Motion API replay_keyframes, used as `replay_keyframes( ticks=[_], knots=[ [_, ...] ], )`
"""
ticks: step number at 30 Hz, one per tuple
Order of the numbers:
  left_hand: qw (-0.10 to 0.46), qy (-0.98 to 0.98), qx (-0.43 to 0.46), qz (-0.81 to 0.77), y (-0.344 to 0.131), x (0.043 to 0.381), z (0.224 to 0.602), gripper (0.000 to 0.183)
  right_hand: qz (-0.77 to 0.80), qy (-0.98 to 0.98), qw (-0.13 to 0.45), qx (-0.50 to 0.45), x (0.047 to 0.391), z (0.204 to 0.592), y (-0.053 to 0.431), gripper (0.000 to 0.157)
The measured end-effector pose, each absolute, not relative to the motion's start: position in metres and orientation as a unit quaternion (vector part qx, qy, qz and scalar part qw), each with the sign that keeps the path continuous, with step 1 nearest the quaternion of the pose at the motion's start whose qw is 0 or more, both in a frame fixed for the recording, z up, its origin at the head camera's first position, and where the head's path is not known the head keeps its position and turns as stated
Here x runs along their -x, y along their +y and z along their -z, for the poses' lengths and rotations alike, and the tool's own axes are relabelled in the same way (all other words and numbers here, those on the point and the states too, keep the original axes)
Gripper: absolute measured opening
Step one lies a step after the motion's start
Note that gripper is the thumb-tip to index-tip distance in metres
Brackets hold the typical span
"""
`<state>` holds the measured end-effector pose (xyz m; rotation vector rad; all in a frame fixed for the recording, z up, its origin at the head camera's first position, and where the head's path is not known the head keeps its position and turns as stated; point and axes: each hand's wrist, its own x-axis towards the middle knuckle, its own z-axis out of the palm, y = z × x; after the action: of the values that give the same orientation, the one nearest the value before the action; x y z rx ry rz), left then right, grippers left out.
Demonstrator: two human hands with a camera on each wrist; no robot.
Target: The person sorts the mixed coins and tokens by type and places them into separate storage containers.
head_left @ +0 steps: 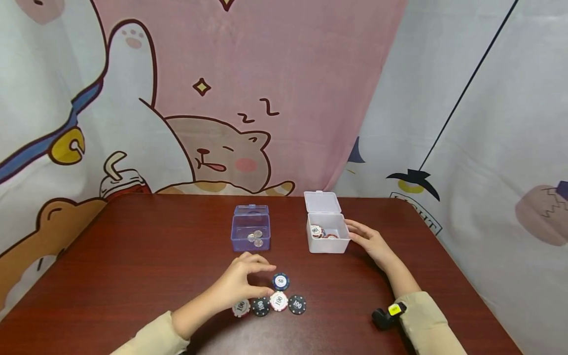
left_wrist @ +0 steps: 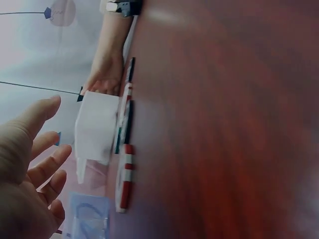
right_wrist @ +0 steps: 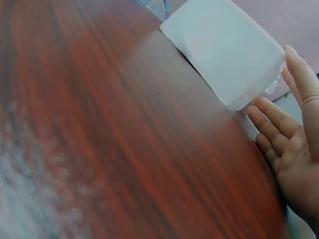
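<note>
My left hand hovers over a group of poker chips, its thumb and forefinger spread with nothing between them. Just right of its fingertips lies a blue chip marked 50. Below that runs a row marked 100: a white chip, a black chip, another black chip and a red-edged white chip, partly covered by the hand. My right hand rests its extended fingers against the right side of an open white box, which has several chips inside.
A translucent purple box with its lid up stands left of the white one, and several silver coins lie in it. Both boxes sit toward the back of the brown table. A patterned curtain hangs behind the table.
</note>
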<state>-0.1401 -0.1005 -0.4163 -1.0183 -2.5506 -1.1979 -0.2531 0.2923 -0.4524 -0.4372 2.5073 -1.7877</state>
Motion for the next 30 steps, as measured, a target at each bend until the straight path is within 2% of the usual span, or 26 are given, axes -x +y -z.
replay_keyframes(
  ticks=[14, 23, 30],
  knots=[
    [-0.011, -0.865, 0.335, 0.373, -0.112, 0.131, 0.430, 0.045, 0.569, 0.811, 0.021, 0.137, 0.253, 0.453, 0.292, 0.049],
    [0.025, -0.882, 0.353, 0.311, -0.115, 0.127, 0.438, 0.050, 0.569, 0.811, 0.019, 0.131, 0.251, 0.451, 0.291, 0.049],
    [0.029, -0.890, 0.360, 0.278, -0.117, 0.126, 0.438, 0.052, 0.573, 0.809, 0.024, 0.128, 0.252, 0.452, 0.290, 0.050]
  ],
)
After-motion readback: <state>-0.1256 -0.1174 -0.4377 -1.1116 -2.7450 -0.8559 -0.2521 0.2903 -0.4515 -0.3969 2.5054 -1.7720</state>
